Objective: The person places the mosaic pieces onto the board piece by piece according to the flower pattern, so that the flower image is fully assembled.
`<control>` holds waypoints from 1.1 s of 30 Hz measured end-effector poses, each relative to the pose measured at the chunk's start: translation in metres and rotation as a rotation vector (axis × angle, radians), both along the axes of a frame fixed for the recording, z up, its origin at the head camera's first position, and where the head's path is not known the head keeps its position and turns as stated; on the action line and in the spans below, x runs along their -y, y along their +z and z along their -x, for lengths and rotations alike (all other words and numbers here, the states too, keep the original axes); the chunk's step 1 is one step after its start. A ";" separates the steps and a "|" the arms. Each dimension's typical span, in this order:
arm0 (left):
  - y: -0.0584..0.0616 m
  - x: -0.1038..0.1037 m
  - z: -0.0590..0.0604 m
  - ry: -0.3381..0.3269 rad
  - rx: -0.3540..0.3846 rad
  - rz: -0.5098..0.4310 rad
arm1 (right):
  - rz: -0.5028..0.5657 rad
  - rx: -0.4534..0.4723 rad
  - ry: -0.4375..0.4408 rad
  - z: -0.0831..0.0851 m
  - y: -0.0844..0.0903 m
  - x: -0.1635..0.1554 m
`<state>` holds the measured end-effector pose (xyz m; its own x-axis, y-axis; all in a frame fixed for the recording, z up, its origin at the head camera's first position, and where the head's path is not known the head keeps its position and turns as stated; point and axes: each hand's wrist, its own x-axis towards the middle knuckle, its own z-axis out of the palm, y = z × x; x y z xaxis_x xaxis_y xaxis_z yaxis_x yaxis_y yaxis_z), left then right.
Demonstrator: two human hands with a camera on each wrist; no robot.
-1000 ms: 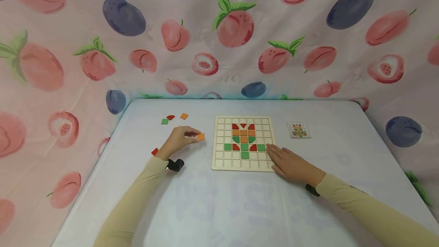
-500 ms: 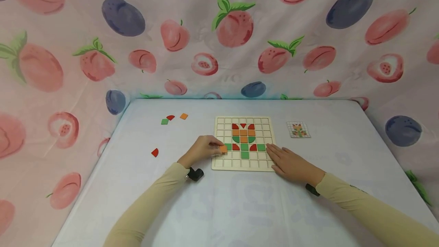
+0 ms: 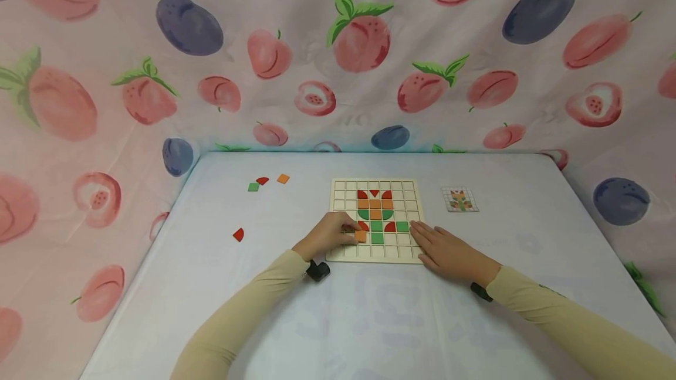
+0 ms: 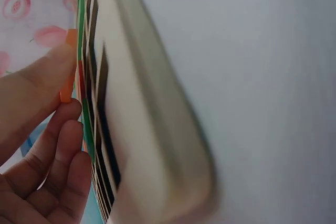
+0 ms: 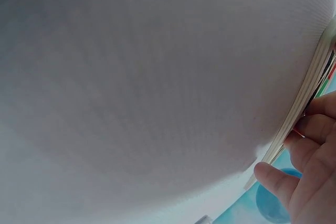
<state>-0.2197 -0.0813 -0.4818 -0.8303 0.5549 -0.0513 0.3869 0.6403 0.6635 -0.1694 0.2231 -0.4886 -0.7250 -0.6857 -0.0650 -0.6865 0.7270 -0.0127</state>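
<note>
While the left hand (image 3: 330, 234) reaches over the near-left part of the wooden grid board (image 3: 376, 220), its fingers (image 4: 62, 145) are curled and pinch a small orange square tile (image 3: 361, 236), which sits at the board's surface just left of the lower green tile (image 3: 377, 238) in the stem of the flower pattern; the left wrist view shows the thumb pressed against the orange piece's edge, right beside the board's face, though whether the piece is already seated in a cell cannot be told. The right hand (image 3: 443, 251) lies flat on the bench (image 3: 369, 321), its fingers straight and relaxed, the tips touching the board's near-right edge beside a green tile (image 3: 403, 226) and holding nothing; the right wrist view confirms fingertips (image 5: 310, 129) against the pale rim of the board. On the board, red quarter-round pieces, orange squares and green pieces form a tulip-like figure in the middle columns. A small pattern card (image 3: 460, 199) lies on the bench to the right of the board, apart from it. Well to the left, loose pieces rest on the bench: a green square (image 3: 253, 187), a red piece (image 3: 262, 180) and an orange square (image 3: 283, 178) near the far-left area, and another red piece (image 3: 239, 234) closer in. A fruit-printed cloth (image 3: 338, 51) hangs behind and beside the bench.
</note>
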 end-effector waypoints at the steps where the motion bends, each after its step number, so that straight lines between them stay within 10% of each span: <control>1: 0.000 -0.001 0.000 -0.007 -0.013 0.007 | 0.002 -0.001 0.002 0.000 0.000 0.000; 25: -0.001 -0.010 0.001 -0.033 -0.034 0.026 | 0.027 -0.004 0.002 -0.003 0.005 0.002; 33: 0.005 0.004 0.008 -0.031 0.082 -0.078 | 0.033 -0.006 -0.001 -0.003 0.003 0.002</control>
